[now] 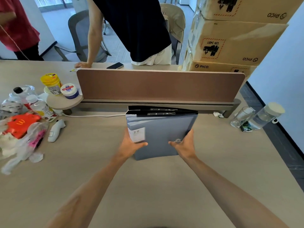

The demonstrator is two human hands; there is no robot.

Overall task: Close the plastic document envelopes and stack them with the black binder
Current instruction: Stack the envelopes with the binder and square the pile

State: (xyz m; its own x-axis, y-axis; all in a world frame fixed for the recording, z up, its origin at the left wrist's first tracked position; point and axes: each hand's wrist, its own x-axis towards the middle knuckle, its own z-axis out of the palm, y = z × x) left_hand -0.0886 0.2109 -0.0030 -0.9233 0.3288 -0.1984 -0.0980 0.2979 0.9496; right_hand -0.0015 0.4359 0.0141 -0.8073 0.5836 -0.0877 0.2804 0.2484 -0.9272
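Two hands clamp the near corners of the grey-blue envelopes — the left hand at the labelled corner, the right hand opposite, thumbs on top. The stack sits mid-surface, its far end over the black binder — just near of the brown divider.

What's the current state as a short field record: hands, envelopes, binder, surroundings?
left hand: grips near left corner of the envelopes
right hand: grips their near right edge
envelopes: blue-grey stack, label "20" at left, far edge overlapping the binder
binder: black, lies by the divider base
table: bottles and bags at left, glass at right
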